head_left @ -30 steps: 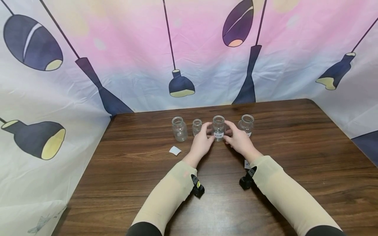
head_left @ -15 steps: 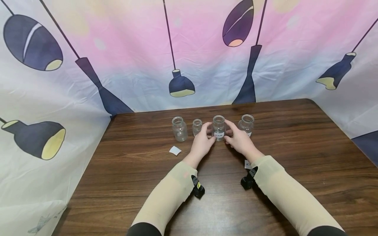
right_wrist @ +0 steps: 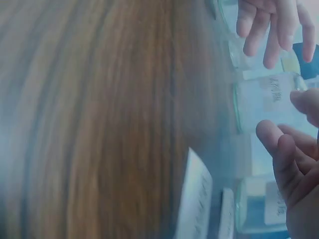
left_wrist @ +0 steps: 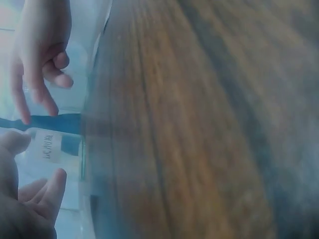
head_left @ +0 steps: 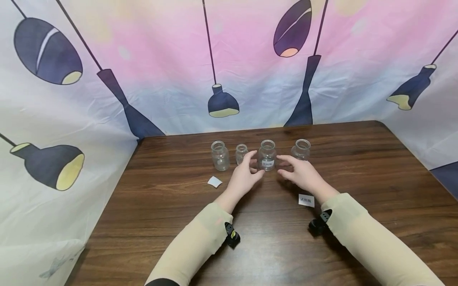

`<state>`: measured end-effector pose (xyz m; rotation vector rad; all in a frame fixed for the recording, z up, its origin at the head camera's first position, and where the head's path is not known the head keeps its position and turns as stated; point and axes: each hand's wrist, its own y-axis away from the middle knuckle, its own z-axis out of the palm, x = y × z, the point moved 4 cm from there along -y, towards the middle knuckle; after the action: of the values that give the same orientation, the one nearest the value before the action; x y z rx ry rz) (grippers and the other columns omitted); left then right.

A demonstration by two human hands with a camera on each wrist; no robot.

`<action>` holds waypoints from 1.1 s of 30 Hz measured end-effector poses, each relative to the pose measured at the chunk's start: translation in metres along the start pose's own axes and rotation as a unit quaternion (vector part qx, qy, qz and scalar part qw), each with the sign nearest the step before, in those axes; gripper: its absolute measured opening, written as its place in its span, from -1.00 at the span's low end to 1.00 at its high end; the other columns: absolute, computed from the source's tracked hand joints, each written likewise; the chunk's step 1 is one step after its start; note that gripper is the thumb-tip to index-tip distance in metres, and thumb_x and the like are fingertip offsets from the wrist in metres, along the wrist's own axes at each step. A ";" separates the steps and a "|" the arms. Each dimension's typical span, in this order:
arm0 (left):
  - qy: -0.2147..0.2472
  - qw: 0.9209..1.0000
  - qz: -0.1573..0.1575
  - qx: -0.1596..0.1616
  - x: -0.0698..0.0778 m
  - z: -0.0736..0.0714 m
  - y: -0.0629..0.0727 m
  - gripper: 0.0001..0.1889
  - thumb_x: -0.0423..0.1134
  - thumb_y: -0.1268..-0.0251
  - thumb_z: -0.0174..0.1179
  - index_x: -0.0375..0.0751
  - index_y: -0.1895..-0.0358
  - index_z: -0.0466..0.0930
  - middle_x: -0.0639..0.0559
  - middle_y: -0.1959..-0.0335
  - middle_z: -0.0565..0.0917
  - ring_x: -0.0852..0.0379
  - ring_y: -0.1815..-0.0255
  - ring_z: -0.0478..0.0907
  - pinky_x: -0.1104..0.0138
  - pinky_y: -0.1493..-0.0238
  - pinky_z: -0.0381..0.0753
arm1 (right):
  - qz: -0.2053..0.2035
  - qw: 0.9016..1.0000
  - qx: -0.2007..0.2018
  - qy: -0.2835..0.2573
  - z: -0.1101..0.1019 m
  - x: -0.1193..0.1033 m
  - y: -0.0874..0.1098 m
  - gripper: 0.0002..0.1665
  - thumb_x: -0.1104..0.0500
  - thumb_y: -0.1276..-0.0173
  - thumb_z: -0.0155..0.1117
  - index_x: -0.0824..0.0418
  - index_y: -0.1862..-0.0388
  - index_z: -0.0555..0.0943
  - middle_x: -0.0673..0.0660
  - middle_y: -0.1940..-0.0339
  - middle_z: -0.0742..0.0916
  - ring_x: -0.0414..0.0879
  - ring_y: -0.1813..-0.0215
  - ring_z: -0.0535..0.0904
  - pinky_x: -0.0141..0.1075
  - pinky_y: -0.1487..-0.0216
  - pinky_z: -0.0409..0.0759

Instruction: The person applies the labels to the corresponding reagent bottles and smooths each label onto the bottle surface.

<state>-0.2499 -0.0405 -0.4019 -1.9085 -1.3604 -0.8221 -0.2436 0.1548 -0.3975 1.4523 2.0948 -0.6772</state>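
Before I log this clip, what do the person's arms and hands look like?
The left hand and right hand are bare, without gloves. Both sleeves are pale beige, with a faint pinkish mark on the left cuff. Each wrist carries a small black device; the left one shows a yellow spot.

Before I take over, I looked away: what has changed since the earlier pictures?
The right hand has drawn rightward from the labelled jar between the hands, uncovering the loose label. The left hand eased slightly left; contact is unclear. That jar, the other jars and white slip stayed put.
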 end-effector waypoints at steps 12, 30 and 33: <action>0.002 0.999 0.007 -0.045 -0.004 -0.016 0.008 -0.31 -0.14 -0.20 0.25 -0.04 -0.39 0.17 -0.07 -0.16 0.51 0.16 0.57 0.54 0.30 0.50 0.52 | -0.030 0.998 -0.006 0.062 -0.018 0.015 0.017 -0.45 -0.01 -0.30 0.26 0.20 -0.21 0.51 0.19 -0.02 0.67 0.10 0.04 0.61 0.01 0.06 0.53; -0.010 0.998 0.012 -0.062 -0.022 -0.029 0.024 -0.39 -0.16 -0.22 0.24 -0.08 -0.34 0.26 -0.05 -0.10 0.57 0.20 0.46 0.54 0.31 0.40 0.51 | -0.026 0.996 -0.019 0.081 -0.029 0.048 0.039 -0.45 -0.01 -0.21 0.34 0.28 -0.09 0.57 0.23 -0.01 0.62 0.06 0.07 0.52 0.00 0.06 0.46; -0.007 0.998 0.008 -0.065 -0.027 -0.030 0.026 -0.41 -0.16 -0.22 0.24 -0.05 -0.32 0.28 -0.03 -0.10 0.57 0.18 0.37 0.58 0.29 0.32 0.55 | -0.028 0.995 -0.024 0.089 -0.030 0.051 0.040 -0.46 0.00 -0.20 0.36 0.29 -0.07 0.58 0.23 0.01 0.62 0.07 0.04 0.52 0.02 0.03 0.45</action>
<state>-0.2360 -0.0856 -0.4089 -2.0248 -1.3259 -0.9109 -0.2244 0.2218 -0.4127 1.4806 2.2769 -0.5327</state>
